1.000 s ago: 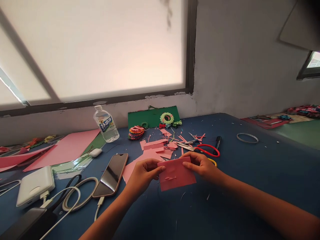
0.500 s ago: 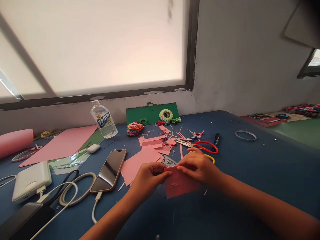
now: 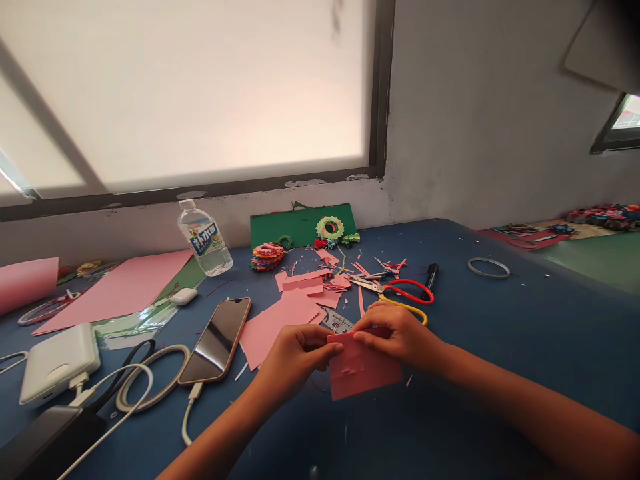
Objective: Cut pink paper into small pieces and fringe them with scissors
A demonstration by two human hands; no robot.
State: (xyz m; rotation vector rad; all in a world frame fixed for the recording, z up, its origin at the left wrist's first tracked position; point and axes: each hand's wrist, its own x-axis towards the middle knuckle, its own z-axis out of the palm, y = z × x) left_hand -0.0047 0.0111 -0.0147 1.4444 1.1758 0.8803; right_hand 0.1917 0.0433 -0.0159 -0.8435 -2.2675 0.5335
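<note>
A small pink paper piece (image 3: 367, 379) is held up between two bare hands, above a dark blue surface (image 3: 525, 327). Its upper left corner is pinched between thumb and fingers of the left hand (image 3: 295, 357); farther along the same edge, it is gripped likewise by the right hand (image 3: 400, 332). Whether that edge is folded cannot be told. The paper could be creased crookedly or torn if the two pinches are pulled unevenly, its lower part being left unsupported. Just beyond the right hand, red-and-yellow scissors (image 3: 383, 289) could be knocked by the knuckles; loose pink scraps (image 3: 305, 288) beyond the fingers could be swept along by a sleeve-less wrist or fingertip. Left of the left hand, movement is limited by pink sheets (image 3: 273, 323) close by, then a phone (image 3: 215, 341). More open room is offered nearer than the hands and to their right, where a ring (image 3: 487, 275) lies well apart, before the surface's far edge.
</note>
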